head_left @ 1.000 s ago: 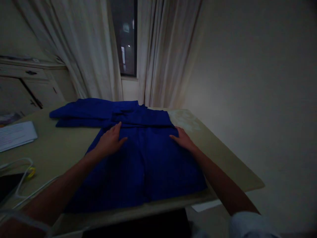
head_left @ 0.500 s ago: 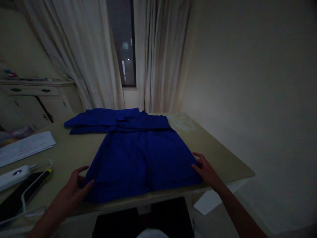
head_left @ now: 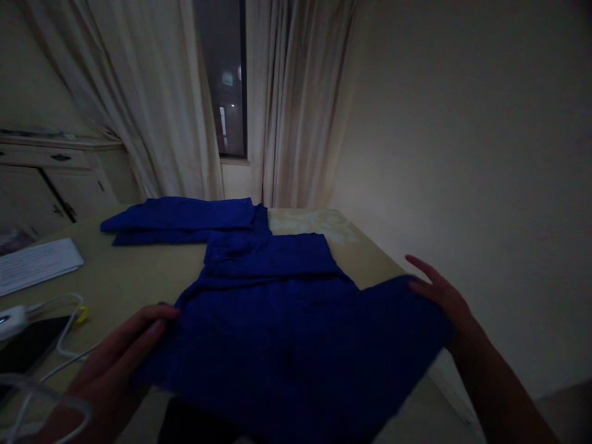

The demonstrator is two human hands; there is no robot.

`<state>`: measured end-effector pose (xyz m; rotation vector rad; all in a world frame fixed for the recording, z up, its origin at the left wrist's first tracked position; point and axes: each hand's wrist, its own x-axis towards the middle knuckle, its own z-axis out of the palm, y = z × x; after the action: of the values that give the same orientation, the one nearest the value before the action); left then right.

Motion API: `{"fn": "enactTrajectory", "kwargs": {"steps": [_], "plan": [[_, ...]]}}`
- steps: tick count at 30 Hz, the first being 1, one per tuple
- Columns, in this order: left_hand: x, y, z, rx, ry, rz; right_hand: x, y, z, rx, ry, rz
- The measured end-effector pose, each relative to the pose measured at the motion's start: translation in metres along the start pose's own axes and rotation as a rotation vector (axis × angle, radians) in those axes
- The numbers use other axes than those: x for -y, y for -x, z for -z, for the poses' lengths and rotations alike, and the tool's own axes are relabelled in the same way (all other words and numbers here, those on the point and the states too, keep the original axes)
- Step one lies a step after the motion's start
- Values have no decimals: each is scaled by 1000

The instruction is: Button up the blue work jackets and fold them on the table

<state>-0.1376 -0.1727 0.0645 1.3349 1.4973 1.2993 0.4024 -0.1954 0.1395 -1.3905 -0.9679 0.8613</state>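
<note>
A blue garment (head_left: 296,333), wide at its near end and with a seam down its middle, is spread between my two hands. Its near end is lifted off the table and hangs past the front edge; the far end rests on the tabletop. My left hand (head_left: 124,351) pinches its left side, thumb and fingers closed on the cloth. On the right, my right hand (head_left: 444,302) grips the raised corner, with one finger stretched out. Behind it lies a folded blue cloth piece (head_left: 185,214). Whether it is a separate garment, I cannot tell.
The pale table (head_left: 139,271) reaches toward the curtains (head_left: 300,123) and the wall on the right. At the left are papers (head_left: 39,265), a white device (head_left: 12,322), a dark flat object (head_left: 34,345) and a white cable (head_left: 69,351) running close to my left hand.
Both hands have lifted the near end of the blue garment and drawn it toward me. My right hand has moved up and to the right. The garment's far end has come away from the folded piece.
</note>
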Motion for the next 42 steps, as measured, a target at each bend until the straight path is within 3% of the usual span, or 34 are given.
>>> {"fn": "enactTrajectory", "kwargs": {"steps": [3, 5, 6, 8, 11, 14, 16, 20, 24, 26, 28, 29, 31, 33, 35, 38, 40, 42], "plan": [[-61, -59, -34, -141, 202, -138, 21, -88, -45, -40, -94, 112], [-78, -102, -48, -187, 351, -163, 24, -142, -80, -112, -128, 90], [-76, -121, -52, -193, 427, -131, 19, -164, -95, -123, -135, 77], [-55, -152, -55, -218, 554, 35, -1, -192, -119, -161, -76, 20], [7, -172, -46, -257, 425, 258, -50, -202, -129, -224, 268, 25], [61, -168, -31, -234, 24, 248, -93, -190, -114, -221, 655, 127], [75, -163, -24, -192, -146, 227, -109, -179, -103, -186, 825, 132], [58, -166, -22, -93, -186, 343, -117, -161, -95, 36, 938, 116], [29, -157, -35, 167, -4, 564, -116, -154, -87, 306, 841, 183], [22, -134, -44, 276, 83, 570, -113, -158, -77, 271, 884, 187], [22, -101, -52, 420, 121, 458, -108, -164, -68, 106, 1019, 164], [25, -84, -54, 553, 125, 374, -104, -166, -65, -3, 1102, 163], [34, -56, -52, 858, 58, 262, -96, -161, -69, -174, 1233, 217], [45, -44, -46, 992, -63, 245, -90, -139, -88, -154, 1269, 337], [54, -50, -42, 889, -201, 231, -88, -99, -122, 41, 1218, 450], [54, -76, -48, 548, -370, 29, -98, -20, -184, 316, 1146, 558], [47, -91, -59, 345, -440, -110, -111, 25, -220, 508, 1116, 556], [40, -99, -70, 230, -479, -162, -124, 49, -243, 663, 1090, 540]]}}
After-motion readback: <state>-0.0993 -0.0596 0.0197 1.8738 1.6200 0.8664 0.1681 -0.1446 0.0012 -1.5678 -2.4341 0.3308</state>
